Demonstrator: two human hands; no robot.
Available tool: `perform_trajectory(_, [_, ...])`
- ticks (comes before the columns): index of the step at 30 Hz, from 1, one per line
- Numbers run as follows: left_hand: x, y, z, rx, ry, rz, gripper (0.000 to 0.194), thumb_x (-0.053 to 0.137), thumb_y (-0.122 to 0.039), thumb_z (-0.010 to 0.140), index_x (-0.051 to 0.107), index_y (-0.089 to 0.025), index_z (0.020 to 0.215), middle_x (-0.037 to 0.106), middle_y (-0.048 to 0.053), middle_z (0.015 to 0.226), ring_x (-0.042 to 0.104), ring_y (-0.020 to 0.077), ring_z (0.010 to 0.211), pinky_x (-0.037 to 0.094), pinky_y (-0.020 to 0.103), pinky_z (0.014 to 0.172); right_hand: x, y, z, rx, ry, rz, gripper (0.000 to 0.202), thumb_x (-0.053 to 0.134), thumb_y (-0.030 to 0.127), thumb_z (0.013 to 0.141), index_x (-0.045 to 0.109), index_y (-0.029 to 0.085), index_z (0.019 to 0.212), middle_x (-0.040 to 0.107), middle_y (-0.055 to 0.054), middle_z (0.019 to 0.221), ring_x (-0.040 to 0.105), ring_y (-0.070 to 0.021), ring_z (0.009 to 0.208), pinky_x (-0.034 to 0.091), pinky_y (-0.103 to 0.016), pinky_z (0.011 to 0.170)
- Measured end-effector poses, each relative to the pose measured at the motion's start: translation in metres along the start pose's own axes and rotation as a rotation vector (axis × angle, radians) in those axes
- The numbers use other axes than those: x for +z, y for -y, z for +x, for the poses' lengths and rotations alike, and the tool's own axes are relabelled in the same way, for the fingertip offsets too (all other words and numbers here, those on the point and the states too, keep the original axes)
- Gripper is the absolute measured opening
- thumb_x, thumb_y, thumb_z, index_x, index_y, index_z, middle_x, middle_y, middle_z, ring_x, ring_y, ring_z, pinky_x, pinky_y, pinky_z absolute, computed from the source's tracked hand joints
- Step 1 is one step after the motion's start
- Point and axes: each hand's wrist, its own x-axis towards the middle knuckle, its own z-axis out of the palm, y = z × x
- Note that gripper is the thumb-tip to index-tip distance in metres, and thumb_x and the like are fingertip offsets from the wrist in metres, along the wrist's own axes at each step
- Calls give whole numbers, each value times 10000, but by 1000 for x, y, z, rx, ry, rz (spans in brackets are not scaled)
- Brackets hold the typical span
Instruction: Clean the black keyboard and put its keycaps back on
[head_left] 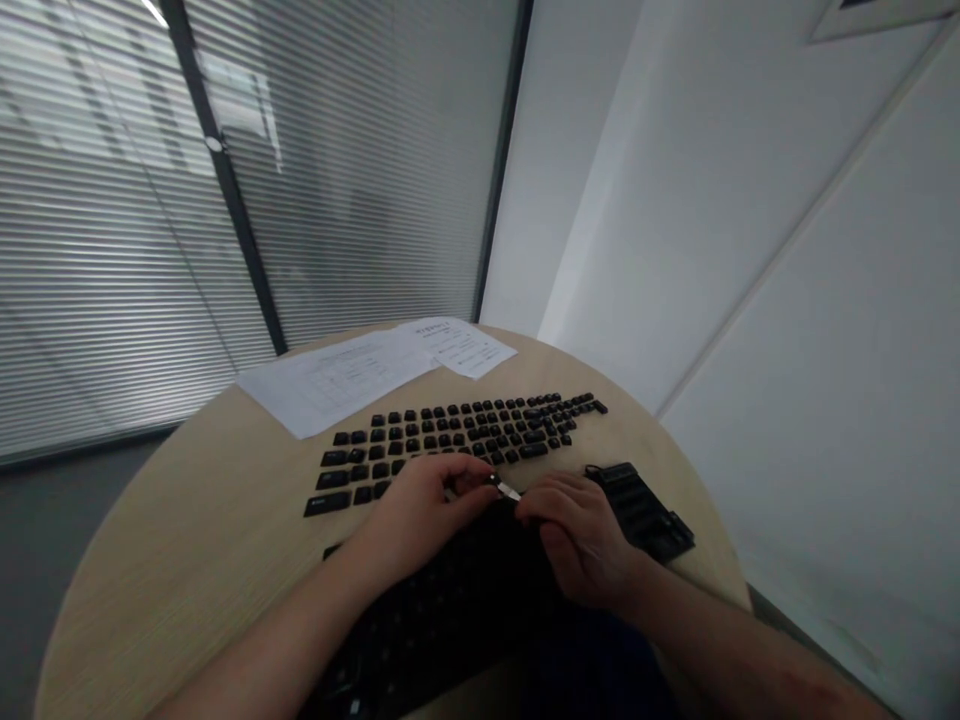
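Near the table's front, my left hand (pixel 431 500) pinches a small dark piece between thumb and index finger; it looks like a keycap, though its details are too small to tell. My right hand (pixel 581 530) is closed around a small tool with a shiny metal end (pixel 508 490), whose tip meets the dark piece. Below both hands lies a black keyboard base (pixel 450 610), dark and partly covered by my forearms. Rows of loose black keycaps (pixel 427 441) are laid out on the table just beyond my hands.
The round wooden table (pixel 180 520) carries printed papers (pixel 345 375) at its far side. A black object with several ridged sections (pixel 645 510) lies right of my right hand. Window blinds (pixel 360 200) and a white wall (pixel 750 200) stand behind the table.
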Motion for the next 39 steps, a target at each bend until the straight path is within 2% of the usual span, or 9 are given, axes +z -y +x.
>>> perform_trajectory(3, [1,0,1,-80,-5,-18,283,656,-416,822,746,-192,969,732,26,810,640,192,700,500,314,639,-5,-3,-4,49,-59,-81,180,426,217,991,600,232,1033,659,-54,836,597,-218,734,473,-384,685])
perform_trajectory(8, [1,-3,0,-175,41,-129,320,651,-418,826,725,-202,1050,697,2,777,622,164,627,519,310,618,-11,-6,-6,114,-146,-219,281,474,151,956,621,251,1174,633,-133,1257,582,-313,1173,465,-548,1000])
perform_trajectory(15, [8,0,-2,-127,86,-214,472,666,-401,805,644,-192,1227,650,-12,810,604,133,627,515,296,628,-5,-9,-9,155,35,-108,269,473,161,994,638,229,1194,716,-67,936,673,-195,781,547,-324,677])
perform_trajectory(21, [15,10,-2,-48,123,-290,703,694,-413,785,448,-224,1416,598,-23,828,598,158,705,527,293,598,2,-13,-11,170,113,-184,194,644,273,949,708,243,1130,743,-51,924,697,-213,804,538,-328,698])
perform_trajectory(26, [13,13,-2,-13,164,-222,685,672,-393,816,433,-215,1432,585,-35,812,575,141,665,502,293,623,7,-14,-9,202,173,-188,184,693,242,910,719,255,1091,752,-40,944,696,-210,854,541,-320,762])
perform_trajectory(29, [13,13,-3,11,170,-124,631,625,-380,857,445,-229,1442,587,-33,820,572,146,666,484,301,645,-7,-15,-6,224,222,-142,162,705,244,895,729,251,1055,748,-36,929,689,-205,850,534,-317,756])
perform_trajectory(32, [10,10,-4,41,128,6,579,570,-363,894,465,-240,1449,590,-28,815,571,166,717,466,309,677,-41,-37,-7,377,88,-69,143,701,296,893,748,240,1016,729,-29,844,647,-175,718,512,-293,666])
perform_trajectory(35, [6,7,-4,83,89,97,540,539,-367,908,504,-233,1430,598,-22,799,567,179,734,443,314,701,-76,-84,-16,628,-44,-90,239,720,396,856,776,217,1005,707,-36,773,584,-169,631,463,-291,589])
perform_trajectory(39, [2,7,-1,101,78,145,553,530,-386,900,521,-210,1424,546,-38,732,532,176,680,406,302,661,-86,-153,-35,840,97,-72,253,772,384,734,791,176,878,692,-17,704,550,-160,607,425,-290,590])
